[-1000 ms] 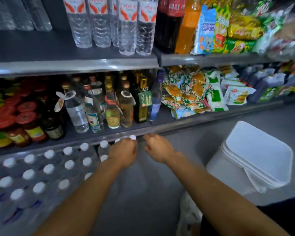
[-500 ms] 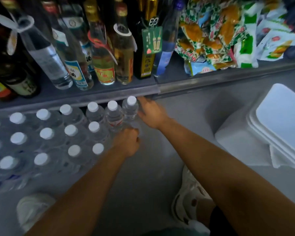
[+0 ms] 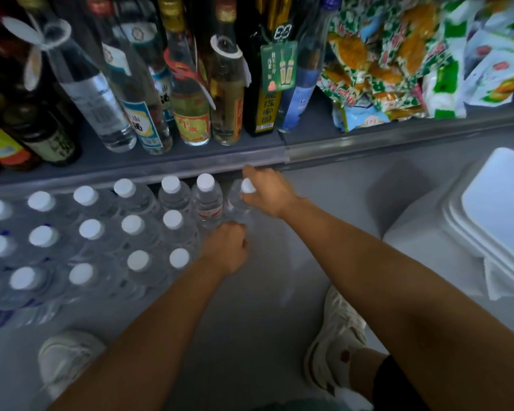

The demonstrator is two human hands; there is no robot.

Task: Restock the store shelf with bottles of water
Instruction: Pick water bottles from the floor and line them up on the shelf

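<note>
A: Status on the restock?
B: Bottom shelf (image 3: 250, 307) was mostly filled, rows of water bottles (image 3: 131, 226) standing at left. Right hand (image 3: 267, 194) gripped 1 bottle (image 3: 240, 200) by the neck at the row's end. Left hand (image 3: 227, 247) was clenched; its hold I couldn't tell.
A: Remaining?
B: Right side looked bare.

Upper shelf holds liquor bottles (image 3: 187, 93), a dark oil bottle (image 3: 263, 93), jars (image 3: 51, 137) at left, snack bags (image 3: 392, 60) at right; white bin (image 3: 469, 232) on floor; two white sneakers (image 3: 336, 330) below.
</note>
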